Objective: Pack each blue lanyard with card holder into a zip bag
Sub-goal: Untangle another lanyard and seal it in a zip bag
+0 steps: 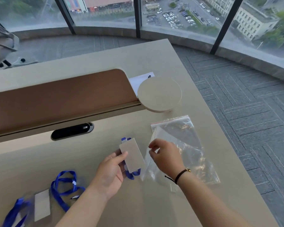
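My left hand (111,172) grips a card holder (132,154) with its blue lanyard (131,174) folded up behind it, held above the desk. Just to its right, my right hand (165,155) pinches the edge of a clear zip bag (156,171) and lifts it off a pile of clear zip bags (187,145) with red zip strips. A second blue lanyard (64,185) lies loose on the desk at lower left. A third lanyard with its card holder (41,205) lies at the bottom left edge, partly blurred.
The beige desk (88,153) has a raised brown divider (56,97) at the back and a black cable slot (72,131). A round beige disc (160,94) sits over white paper (138,79) behind the bags. Carpet floor (252,120) lies past the desk's right edge.
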Demonstrator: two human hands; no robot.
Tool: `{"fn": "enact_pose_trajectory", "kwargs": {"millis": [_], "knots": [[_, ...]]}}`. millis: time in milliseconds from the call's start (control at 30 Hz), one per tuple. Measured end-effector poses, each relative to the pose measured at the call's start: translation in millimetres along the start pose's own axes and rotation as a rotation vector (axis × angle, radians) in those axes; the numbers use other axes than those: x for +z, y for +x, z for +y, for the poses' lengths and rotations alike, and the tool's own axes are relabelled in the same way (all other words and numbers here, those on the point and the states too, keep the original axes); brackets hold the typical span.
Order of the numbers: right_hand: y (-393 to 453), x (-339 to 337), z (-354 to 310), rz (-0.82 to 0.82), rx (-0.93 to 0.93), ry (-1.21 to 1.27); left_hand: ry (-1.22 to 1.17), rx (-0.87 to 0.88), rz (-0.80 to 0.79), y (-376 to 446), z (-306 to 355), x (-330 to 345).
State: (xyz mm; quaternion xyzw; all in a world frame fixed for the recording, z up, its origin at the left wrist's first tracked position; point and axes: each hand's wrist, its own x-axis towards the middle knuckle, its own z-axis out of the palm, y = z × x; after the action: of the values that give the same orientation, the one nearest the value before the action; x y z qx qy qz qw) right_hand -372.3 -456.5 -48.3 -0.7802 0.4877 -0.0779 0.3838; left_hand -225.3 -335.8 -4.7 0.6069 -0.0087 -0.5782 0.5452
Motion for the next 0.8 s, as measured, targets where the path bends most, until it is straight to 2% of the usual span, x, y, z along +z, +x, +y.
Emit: {"fn": "enact_pose_trajectory", "kwargs": {"millis": [167, 300, 500, 633, 800], "knots": [[-48, 30, -44, -0.053, -0.051, 0.023, -0.075, 0.008, -0.062, -48, 3, -36], [-86, 49, -82, -0.11, -0.188, -0.032, -0.248, -0.022, -0.121, -88, 12, -63], [-124, 71, -133, -0.15, -0.192, -0.122, -0.357, -0.005, -0.153, -127, 21, -105], [-143, 76, -159, -0.151, -0.269, -0.116, -0.307, 0.049, -0.136, -144, 23, -127], [-156, 81, -174, -0.016, -0.315, -0.062, -0.194, 0.134, -0.034, -156, 22, -157]]}}
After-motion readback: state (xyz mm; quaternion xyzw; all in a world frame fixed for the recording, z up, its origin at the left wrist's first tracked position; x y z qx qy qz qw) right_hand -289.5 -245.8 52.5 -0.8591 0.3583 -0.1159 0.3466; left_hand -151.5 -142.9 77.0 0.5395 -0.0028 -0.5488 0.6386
